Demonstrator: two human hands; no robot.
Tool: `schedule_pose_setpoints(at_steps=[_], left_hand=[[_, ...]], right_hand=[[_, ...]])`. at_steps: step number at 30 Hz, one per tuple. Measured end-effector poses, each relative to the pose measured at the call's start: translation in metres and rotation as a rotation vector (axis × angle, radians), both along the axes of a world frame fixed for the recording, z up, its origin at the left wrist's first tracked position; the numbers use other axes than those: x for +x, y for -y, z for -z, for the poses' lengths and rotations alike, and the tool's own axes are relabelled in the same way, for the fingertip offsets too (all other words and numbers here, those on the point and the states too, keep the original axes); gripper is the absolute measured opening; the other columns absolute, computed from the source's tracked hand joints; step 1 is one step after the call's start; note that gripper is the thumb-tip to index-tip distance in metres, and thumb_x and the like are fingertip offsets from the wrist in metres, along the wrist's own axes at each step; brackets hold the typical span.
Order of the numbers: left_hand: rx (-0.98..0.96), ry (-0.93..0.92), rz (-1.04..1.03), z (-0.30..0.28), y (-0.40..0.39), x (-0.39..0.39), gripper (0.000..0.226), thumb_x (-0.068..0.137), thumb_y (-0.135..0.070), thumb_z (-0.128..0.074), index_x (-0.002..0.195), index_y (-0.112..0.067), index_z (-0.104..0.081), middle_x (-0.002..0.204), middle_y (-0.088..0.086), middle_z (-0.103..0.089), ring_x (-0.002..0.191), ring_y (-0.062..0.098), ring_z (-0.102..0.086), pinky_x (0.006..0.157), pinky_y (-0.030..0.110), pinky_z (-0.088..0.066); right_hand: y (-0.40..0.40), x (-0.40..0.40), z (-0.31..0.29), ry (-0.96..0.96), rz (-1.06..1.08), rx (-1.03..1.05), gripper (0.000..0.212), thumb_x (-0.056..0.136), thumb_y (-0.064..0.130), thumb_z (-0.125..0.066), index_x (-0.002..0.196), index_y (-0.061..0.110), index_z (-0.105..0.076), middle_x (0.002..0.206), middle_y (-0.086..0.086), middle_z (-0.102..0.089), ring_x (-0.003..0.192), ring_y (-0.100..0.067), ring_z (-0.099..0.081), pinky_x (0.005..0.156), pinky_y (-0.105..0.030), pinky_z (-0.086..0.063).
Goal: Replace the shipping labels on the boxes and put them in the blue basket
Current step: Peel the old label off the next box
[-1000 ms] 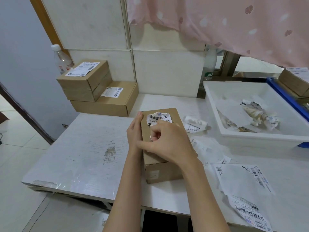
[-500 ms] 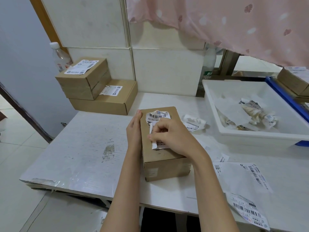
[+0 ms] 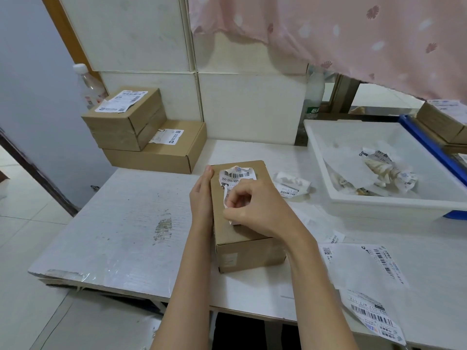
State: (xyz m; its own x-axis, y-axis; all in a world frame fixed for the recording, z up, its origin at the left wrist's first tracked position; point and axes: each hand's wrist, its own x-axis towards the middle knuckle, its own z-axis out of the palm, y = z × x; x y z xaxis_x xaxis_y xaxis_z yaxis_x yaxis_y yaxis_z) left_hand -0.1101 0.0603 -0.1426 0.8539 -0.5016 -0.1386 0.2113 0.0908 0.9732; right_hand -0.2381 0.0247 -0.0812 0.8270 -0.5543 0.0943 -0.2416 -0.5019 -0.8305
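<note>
White table (image 3: 121, 223), box (image 3: 242, 236) lying flat: braced by straight left hand (image 3: 201, 198) so right hand (image 3: 255, 210), pinching torn label (image 3: 233, 179), can peel.

I'm at a makeshift parcel-packing corner in a home: worn white table (image 3: 106, 223), stacked cardboard boxes (image 3: 131, 127) at upper left, pink curtain (image 3: 353, 34) above.

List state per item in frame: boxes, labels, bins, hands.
Brown cardboard box in the middle: closed, flat on the table.
Torn white shipping label on it: partly peeled, crumpled.
Left hand: flat against the box's side.
Right hand: pinching the label's loose strip.
Two stacked brown boxes at the back: closed, labelled.
White plastic tray: holds crumpled labels.
Blue basket: mostly out of frame.
</note>
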Motion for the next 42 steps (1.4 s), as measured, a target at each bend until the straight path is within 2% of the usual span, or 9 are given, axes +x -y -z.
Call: schedule_pose_setpoints(at_steps=[7,14,18,24,26,28,30,36,42], left_hand=[[-0.021,-0.008,0.001,-0.002,0.0,-0.002,0.019,0.101,-0.03,-0.05,0.116,-0.024,-0.061,0.093,-0.022,-0.059,0.07,-0.016,-0.057,0.054,-0.001,-0.04],[-0.004,-0.015,-0.015,-0.002,0.002,-0.001,0.028,0.103,-0.026,-0.048,0.12,-0.013,-0.065,0.102,-0.018,-0.063,0.088,-0.001,-0.057,0.057,-0.001,-0.041],[-0.004,-0.006,-0.009,-0.003,0.0,-0.002,0.034,0.101,-0.028,-0.051,0.131,-0.014,-0.059,0.119,-0.014,-0.054,0.109,0.001,-0.051,0.061,-0.005,-0.038],[0.027,-0.007,0.007,-0.001,0.001,0.0,0.016,0.101,-0.029,-0.05,0.091,-0.028,-0.061,0.088,-0.017,-0.059,0.07,-0.009,-0.058,0.052,0.0,-0.039],[0.046,-0.006,0.002,-0.001,-0.001,0.0,0.018,0.101,-0.031,-0.05,0.104,-0.023,-0.066,0.092,-0.014,-0.064,0.073,-0.01,-0.062,0.053,0.0,-0.041],[0.052,0.004,0.025,-0.002,-0.002,-0.001,0.038,0.1,-0.036,-0.051,0.122,-0.009,-0.065,0.114,0.003,-0.07,0.099,0.008,-0.067,0.056,0.002,-0.044],[0.063,0.01,0.018,-0.003,-0.003,-0.002,0.043,0.099,-0.038,-0.051,0.124,-0.004,-0.063,0.114,0.009,-0.07,0.094,0.012,-0.066,0.056,0.005,-0.045],[0.073,0.042,0.023,-0.007,-0.003,-0.003,0.048,0.099,-0.039,-0.05,0.133,-0.006,-0.056,0.138,0.013,-0.056,0.129,0.025,-0.052,0.099,0.03,-0.045],[0.042,0.039,0.005,-0.004,-0.003,-0.002,0.045,0.099,-0.037,-0.051,0.131,-0.005,-0.059,0.135,0.014,-0.058,0.122,0.02,-0.058,0.098,0.028,-0.046]], right_hand=[[-0.001,-0.001,-0.004,0.091,0.038,0.04,0.019,0.07,0.002,-0.069,0.057,0.015,-0.064,0.043,0.016,-0.05,0.048,0.001,-0.047,0.053,-0.008,-0.037],[0.001,-0.003,-0.003,0.131,0.001,0.144,0.03,0.081,0.029,-0.075,0.067,0.004,-0.064,0.059,0.001,-0.059,0.058,-0.016,-0.055,0.059,-0.022,-0.041],[-0.006,-0.003,-0.001,0.004,-0.055,-0.095,0.023,0.07,0.02,-0.074,0.067,0.024,-0.052,0.077,0.012,-0.055,0.064,-0.002,-0.047,0.072,-0.018,-0.033],[0.0,-0.003,0.002,0.062,0.031,-0.062,0.019,0.075,0.008,-0.067,0.063,0.014,-0.054,0.074,0.008,-0.052,0.061,-0.004,-0.046,0.061,-0.012,-0.038],[0.001,-0.002,0.003,0.086,0.052,-0.044,0.014,0.077,0.009,-0.068,0.067,0.009,-0.058,0.069,0.007,-0.054,0.059,-0.003,-0.046,0.06,-0.011,-0.039],[0.002,-0.002,0.003,0.1,0.064,-0.006,0.012,0.077,0.01,-0.068,0.068,0.008,-0.06,0.066,0.006,-0.056,0.058,-0.003,-0.046,0.058,-0.012,-0.039],[0.003,-0.003,0.001,0.121,0.066,0.049,0.011,0.077,0.011,-0.068,0.069,0.009,-0.06,0.063,0.006,-0.057,0.057,-0.003,-0.047,0.058,-0.012,-0.039],[-0.003,0.0,0.007,0.028,0.022,-0.173,0.023,0.073,0.018,-0.069,0.062,0.026,-0.05,0.085,0.01,-0.048,0.081,-0.003,-0.045,0.073,-0.011,-0.032],[0.002,0.001,0.01,0.083,0.104,-0.177,0.019,0.078,0.011,-0.064,0.063,0.007,-0.055,0.083,0.0,-0.054,0.083,-0.011,-0.046,0.069,-0.01,-0.037]])
